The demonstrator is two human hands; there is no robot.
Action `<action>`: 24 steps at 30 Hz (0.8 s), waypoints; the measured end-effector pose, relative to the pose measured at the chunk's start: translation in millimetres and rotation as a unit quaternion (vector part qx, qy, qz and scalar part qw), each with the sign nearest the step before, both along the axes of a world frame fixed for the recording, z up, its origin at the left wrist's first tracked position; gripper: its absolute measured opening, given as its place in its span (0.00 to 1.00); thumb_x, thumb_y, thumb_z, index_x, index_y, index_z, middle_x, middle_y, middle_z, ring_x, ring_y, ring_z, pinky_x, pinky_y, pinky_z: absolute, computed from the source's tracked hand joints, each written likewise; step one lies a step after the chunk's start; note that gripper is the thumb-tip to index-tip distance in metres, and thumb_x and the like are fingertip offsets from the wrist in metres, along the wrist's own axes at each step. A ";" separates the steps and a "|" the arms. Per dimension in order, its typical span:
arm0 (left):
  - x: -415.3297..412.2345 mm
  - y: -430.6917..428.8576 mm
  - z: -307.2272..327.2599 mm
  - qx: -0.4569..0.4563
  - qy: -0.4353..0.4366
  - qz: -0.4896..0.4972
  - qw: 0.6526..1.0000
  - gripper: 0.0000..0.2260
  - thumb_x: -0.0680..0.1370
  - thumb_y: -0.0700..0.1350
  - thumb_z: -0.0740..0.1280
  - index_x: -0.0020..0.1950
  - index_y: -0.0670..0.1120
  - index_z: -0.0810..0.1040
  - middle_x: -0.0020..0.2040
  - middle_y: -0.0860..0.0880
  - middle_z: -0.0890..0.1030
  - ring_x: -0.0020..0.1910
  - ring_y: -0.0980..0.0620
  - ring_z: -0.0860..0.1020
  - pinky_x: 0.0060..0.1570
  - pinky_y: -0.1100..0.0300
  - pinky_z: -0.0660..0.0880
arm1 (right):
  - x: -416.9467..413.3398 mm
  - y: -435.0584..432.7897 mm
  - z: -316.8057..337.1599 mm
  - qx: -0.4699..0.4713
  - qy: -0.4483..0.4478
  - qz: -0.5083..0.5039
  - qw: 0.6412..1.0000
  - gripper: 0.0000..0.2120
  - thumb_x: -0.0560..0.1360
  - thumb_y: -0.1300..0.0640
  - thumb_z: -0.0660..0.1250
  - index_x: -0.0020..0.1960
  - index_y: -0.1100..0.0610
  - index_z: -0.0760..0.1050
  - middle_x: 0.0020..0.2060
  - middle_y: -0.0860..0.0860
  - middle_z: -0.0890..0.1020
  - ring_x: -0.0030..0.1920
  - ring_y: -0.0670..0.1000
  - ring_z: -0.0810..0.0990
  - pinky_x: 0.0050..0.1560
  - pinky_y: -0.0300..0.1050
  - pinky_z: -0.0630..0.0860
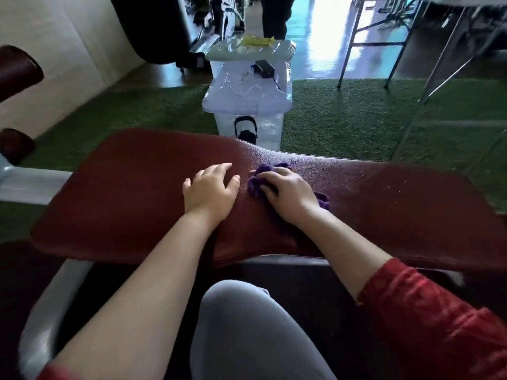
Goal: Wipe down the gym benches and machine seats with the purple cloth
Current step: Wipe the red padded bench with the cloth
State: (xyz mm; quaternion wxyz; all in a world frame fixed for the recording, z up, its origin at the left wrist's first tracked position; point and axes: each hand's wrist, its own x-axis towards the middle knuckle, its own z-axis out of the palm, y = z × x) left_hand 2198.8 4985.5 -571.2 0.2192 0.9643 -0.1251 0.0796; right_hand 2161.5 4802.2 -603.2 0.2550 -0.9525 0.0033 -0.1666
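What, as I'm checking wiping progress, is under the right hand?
The purple cloth, bunched on the maroon pad, sticks out around the right hand; its middle is hidden beneath it.

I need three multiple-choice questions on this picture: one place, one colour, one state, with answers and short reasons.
1. The left hand: A lies open on the red pad; B makes a fist; C hangs free.
2. The turf is: A blue; B green; C grey.
3. The purple cloth lies: A on the turf; B over the left hand; C under the right hand.
1 A, it lies flat on the pad; 2 B, plainly green; 3 C, bunched beneath that hand.
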 end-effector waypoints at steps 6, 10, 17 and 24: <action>19.0 -11.5 -13.7 0.082 0.021 0.018 0.996 0.25 0.78 0.65 0.54 0.72 0.56 0.68 0.72 0.55 0.68 0.73 0.50 0.62 0.70 0.37 0.53 | 45.7 -11.2 3.2 0.031 0.012 0.032 0.999 0.15 0.75 0.47 0.64 0.60 0.45 0.78 0.61 0.50 0.78 0.59 0.54 0.77 0.60 0.50 0.74; 17.9 -12.2 -16.4 0.118 0.007 0.012 0.993 0.27 0.76 0.67 0.55 0.71 0.58 0.67 0.73 0.56 0.67 0.73 0.50 0.61 0.70 0.37 0.53 | 73.5 -33.2 5.8 0.054 0.025 -0.021 0.998 0.15 0.75 0.47 0.65 0.61 0.43 0.77 0.61 0.50 0.77 0.61 0.53 0.76 0.61 0.44 0.72; 10.9 -13.4 -13.6 0.114 0.009 0.009 0.993 0.27 0.76 0.67 0.56 0.73 0.57 0.66 0.74 0.54 0.65 0.75 0.51 0.59 0.72 0.36 0.51 | 29.9 -129.6 -17.1 0.049 0.077 -0.256 0.962 0.16 0.77 0.46 0.61 0.63 0.47 0.75 0.63 0.56 0.75 0.64 0.58 0.72 0.66 0.48 0.67; 13.9 -14.7 -17.4 0.108 -0.013 0.015 0.994 0.26 0.76 0.66 0.57 0.71 0.57 0.68 0.72 0.56 0.68 0.73 0.51 0.61 0.71 0.37 0.54 | -2.4 -16.9 -10.0 0.029 -0.012 -0.077 0.997 0.14 0.74 0.51 0.64 0.58 0.46 0.78 0.61 0.51 0.78 0.59 0.56 0.75 0.60 0.45 0.71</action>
